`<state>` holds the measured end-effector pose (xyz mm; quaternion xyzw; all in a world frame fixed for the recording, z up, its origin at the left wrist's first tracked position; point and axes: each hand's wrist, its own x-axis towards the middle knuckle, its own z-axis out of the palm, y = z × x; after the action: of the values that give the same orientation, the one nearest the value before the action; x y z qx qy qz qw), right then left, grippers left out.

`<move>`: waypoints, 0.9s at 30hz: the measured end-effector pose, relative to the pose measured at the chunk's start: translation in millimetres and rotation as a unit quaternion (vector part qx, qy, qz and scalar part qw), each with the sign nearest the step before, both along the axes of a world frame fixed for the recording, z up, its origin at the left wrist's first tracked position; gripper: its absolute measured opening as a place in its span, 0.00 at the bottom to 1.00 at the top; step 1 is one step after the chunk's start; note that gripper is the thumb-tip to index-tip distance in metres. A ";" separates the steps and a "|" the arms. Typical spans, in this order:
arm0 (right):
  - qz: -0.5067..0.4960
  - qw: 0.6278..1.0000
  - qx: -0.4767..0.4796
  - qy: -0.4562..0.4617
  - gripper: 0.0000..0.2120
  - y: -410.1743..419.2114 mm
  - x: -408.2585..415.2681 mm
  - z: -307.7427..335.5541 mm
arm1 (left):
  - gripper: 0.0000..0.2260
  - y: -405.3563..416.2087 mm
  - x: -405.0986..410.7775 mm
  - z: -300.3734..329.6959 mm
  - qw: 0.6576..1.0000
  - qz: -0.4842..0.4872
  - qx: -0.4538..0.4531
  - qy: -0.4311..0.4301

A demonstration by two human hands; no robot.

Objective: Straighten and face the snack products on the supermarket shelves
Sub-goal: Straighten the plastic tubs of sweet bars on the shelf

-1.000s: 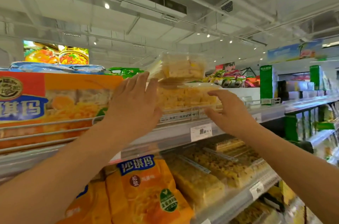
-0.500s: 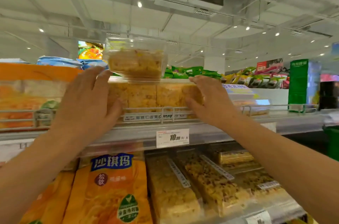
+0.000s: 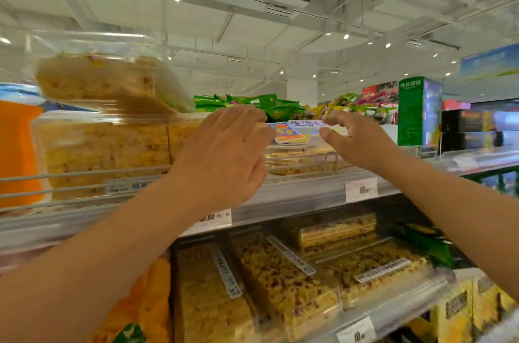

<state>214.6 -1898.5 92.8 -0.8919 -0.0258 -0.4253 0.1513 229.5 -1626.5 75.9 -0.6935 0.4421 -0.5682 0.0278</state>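
While both hands reach the top shelf (image 3: pixel 295 196), left hand (image 3: pixel 224 157) loosely curled and right hand (image 3: pixel 354 140) spread, empty, square the flat labelled snack box (image 3: pixel 297 151) at right to the rail.

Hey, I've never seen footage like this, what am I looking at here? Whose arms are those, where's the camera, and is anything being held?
There is no machine here. The arms belong to a person who wears a wide-angle camera on the head, so you see what they see, looking slightly up at supermarket shelves.

The left hand and the right hand both reach toward the top shelf. Their fingers are loosely curled; neither hand seems to hold anything, though motion blur makes this hard to judge.

On that shelf sits a clear box of yellow puffed snack, with a smaller box tilted on top of it. A flat pack with a blue label lies between the hands. The shelf below holds more clear snack boxes and an orange bag. White price tags line the shelf edges.
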 end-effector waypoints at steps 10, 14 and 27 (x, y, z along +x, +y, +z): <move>0.084 0.974 -0.014 0.211 0.10 -64.6 75.3 40.2 | 0.21 -62.1 28.5 -1.0 0.978 0.166 -0.125 0.029; 0.149 0.940 -0.028 0.306 0.16 -68.7 101.7 41.6 | 0.22 -61.9 35.3 -10.5 0.971 0.170 -0.168 0.001; 0.179 0.880 -0.058 0.435 0.50 -78.0 138.3 46.6 | 0.25 -65.7 29.4 -13.7 0.962 0.193 -0.192 -0.012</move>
<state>352.9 -1976.5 139.4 -0.9745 -0.1413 0.0423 0.1693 258.9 -1692.2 62.1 -0.7509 0.1825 -0.6346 0.0089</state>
